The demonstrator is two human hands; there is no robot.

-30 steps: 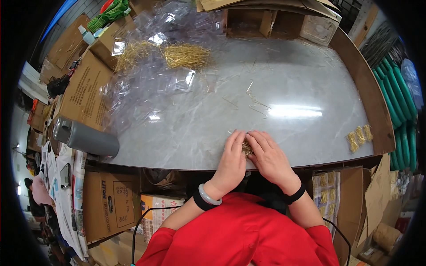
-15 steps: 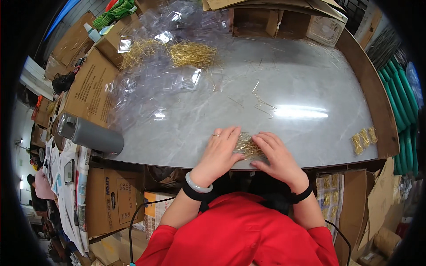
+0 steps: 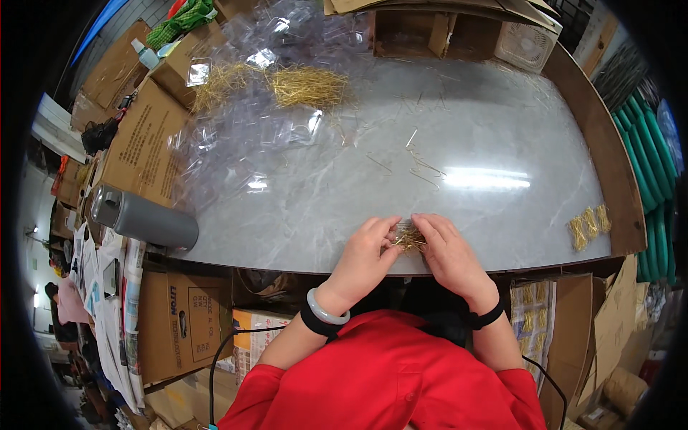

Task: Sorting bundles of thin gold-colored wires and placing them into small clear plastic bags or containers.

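Near the table's front edge, a small bunch of thin gold wire hooks sits between my two hands. My left hand is closed on the bunch's left side, its fingers bent and thumb pressed in. From the other side, my right hand is closed against the bunch with bent fingers, which partly hide it. A few loose wire hooks lie farther out on the grey table. Three small bundles of gold wire rest at the right edge.
Clear plastic bags cover the far left, with a large heap of gold wires on them. A grey bottle lies at the left edge. A raised board borders the right side; a white fan stands at the back.
My left hand has curled its fingers in and shifted slightly right. The bunch now looks more gathered, and my right hand has barely moved.
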